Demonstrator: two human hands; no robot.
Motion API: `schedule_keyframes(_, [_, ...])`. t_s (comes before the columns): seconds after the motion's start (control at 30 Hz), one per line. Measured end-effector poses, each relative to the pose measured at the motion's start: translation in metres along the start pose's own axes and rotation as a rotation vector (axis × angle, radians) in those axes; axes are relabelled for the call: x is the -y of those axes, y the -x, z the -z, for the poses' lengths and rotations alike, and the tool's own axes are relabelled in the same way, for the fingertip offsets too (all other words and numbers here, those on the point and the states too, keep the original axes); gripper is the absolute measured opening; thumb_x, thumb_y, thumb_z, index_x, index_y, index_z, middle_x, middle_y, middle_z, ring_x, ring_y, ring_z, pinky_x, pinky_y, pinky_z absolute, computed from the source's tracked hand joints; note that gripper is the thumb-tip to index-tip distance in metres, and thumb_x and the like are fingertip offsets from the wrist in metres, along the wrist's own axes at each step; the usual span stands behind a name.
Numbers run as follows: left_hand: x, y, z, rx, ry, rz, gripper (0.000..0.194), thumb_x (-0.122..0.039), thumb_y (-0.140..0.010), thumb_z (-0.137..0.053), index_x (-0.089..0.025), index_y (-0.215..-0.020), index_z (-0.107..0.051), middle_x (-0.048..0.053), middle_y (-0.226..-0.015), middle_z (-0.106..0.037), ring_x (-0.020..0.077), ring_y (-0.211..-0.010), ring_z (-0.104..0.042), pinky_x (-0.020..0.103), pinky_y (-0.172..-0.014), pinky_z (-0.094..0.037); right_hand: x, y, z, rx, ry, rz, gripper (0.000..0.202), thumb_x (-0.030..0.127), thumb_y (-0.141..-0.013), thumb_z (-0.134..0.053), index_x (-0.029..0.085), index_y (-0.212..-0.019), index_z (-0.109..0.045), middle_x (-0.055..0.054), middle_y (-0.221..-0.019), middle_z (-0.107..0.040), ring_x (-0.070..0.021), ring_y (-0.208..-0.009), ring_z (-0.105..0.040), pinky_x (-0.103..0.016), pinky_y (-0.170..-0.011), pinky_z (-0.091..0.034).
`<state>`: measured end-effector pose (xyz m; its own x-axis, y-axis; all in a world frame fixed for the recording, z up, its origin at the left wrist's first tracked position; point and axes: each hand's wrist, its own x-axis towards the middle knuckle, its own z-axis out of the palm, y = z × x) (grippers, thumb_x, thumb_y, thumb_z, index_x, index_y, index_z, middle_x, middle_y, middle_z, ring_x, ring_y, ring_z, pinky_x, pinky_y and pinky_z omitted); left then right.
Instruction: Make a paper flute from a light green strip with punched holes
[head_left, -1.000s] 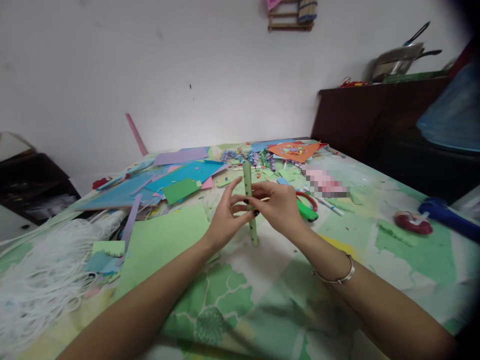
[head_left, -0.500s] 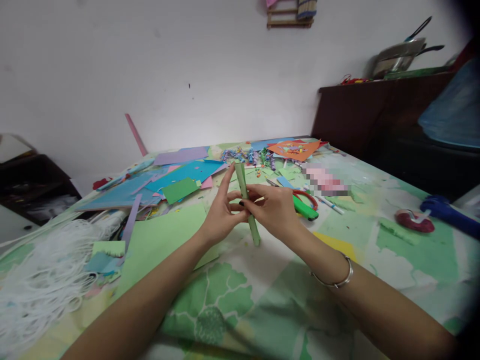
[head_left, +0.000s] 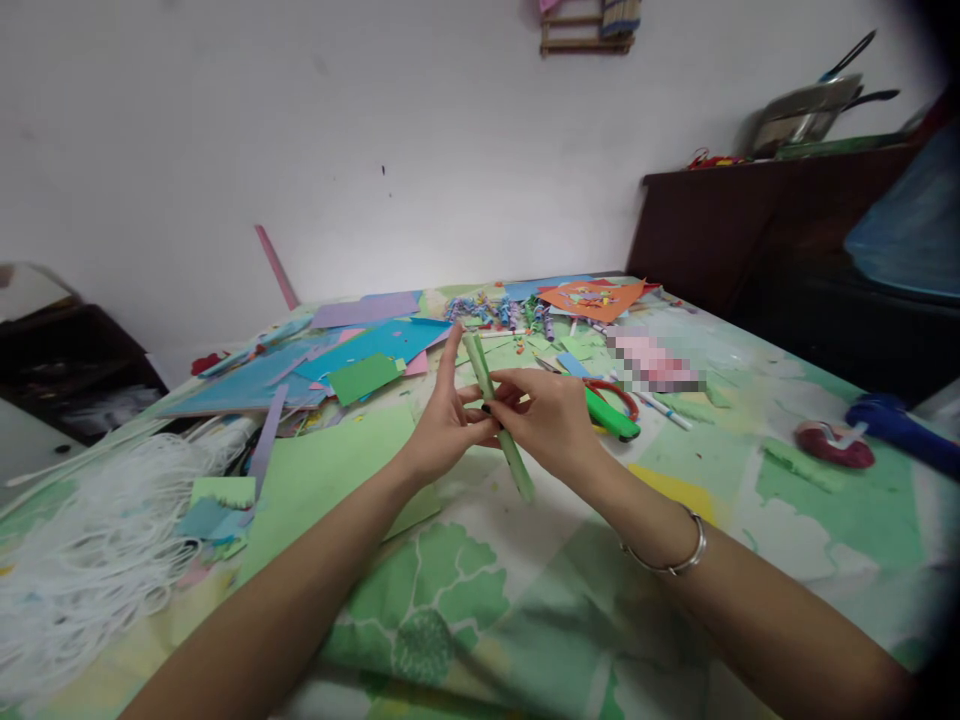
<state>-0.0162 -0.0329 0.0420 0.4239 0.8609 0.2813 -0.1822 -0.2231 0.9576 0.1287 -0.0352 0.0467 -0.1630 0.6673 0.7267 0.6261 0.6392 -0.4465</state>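
Observation:
A thin light-green paper roll (head_left: 517,467) slants between my two hands, held above the tablecloth at the middle of the view. My left hand (head_left: 448,425) pinches it from the left, thumb against it and index finger pointing up. From the right, my right hand (head_left: 551,415) grips the roll's middle between thumb and fingers. Part of the roll is covered by the fingers. Under my left forearm lies a light-green paper sheet (head_left: 330,465). Just past my right hand are scissors with red handles (head_left: 621,392) and a bright green tool (head_left: 611,415), its kind unclear.
White cord (head_left: 97,560) is heaped at the left. Blue paper (head_left: 382,350), a green piece (head_left: 366,379) and curled paper strips (head_left: 510,315) lie towards the wall. An orange sheet (head_left: 592,298) sits at the back. A tape dispenser (head_left: 836,442) and yellow paper (head_left: 675,490) are at the right.
The green roll has tilted more, its lower end swinging right and its upper end slightly left. Both hands keep hold of it in nearly the same place.

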Motion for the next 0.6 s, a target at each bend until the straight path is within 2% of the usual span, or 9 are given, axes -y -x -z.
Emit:
schedule_keyframes(0.07, [0.001, 0.000, 0.001, -0.005, 0.009, 0.015, 0.114, -0.018, -0.070, -0.072, -0.046, -0.141, 0.013, 0.010, -0.117, -0.061, 0.0205, -0.077, -0.070, 0.037, -0.066, -0.059, 0.000, 0.000, 0.000, -0.001, -0.036, -0.018, 0.015, 0.010, -0.071, -0.063, 0.019, -0.082, -0.069, -0.002, -0.072, -0.070, -0.0151, -0.065, -0.064, -0.025, -0.061, -0.048])
schedule_keyframes(0.27, [0.006, -0.003, 0.007, -0.019, 0.045, 0.043, 0.110, -0.014, -0.069, -0.073, -0.047, -0.142, 0.004, 0.007, -0.105, -0.064, 0.0227, -0.076, -0.070, 0.041, -0.064, -0.059, -0.002, -0.001, 0.002, 0.020, -0.125, -0.027, 0.017, 0.012, -0.075, -0.059, 0.019, -0.086, -0.070, -0.002, -0.073, -0.072, -0.0152, -0.065, -0.066, -0.025, -0.062, -0.052])
schedule_keyframes(0.5, [0.006, 0.000, 0.011, -0.026, 0.136, 0.075, 0.107, -0.016, -0.071, -0.073, -0.047, -0.140, 0.002, 0.002, -0.093, -0.064, 0.0234, -0.074, -0.070, 0.047, -0.068, -0.057, -0.006, -0.001, 0.008, -0.104, -0.269, -0.107, 0.018, 0.017, -0.079, -0.055, 0.016, -0.088, -0.070, -0.004, -0.075, -0.072, -0.0128, -0.059, -0.066, -0.023, -0.057, -0.054])
schedule_keyframes(0.6, [0.003, 0.002, 0.012, -0.050, 0.144, 0.089, 0.107, -0.015, -0.071, -0.073, -0.047, -0.140, 0.002, 0.001, -0.089, -0.063, 0.0234, -0.073, -0.070, 0.047, -0.067, -0.056, -0.002, 0.008, 0.022, -0.131, -0.249, -0.098, 0.019, 0.018, -0.081, -0.053, 0.017, -0.090, -0.070, -0.004, -0.079, -0.073, -0.0127, -0.059, -0.066, -0.023, -0.057, -0.053])
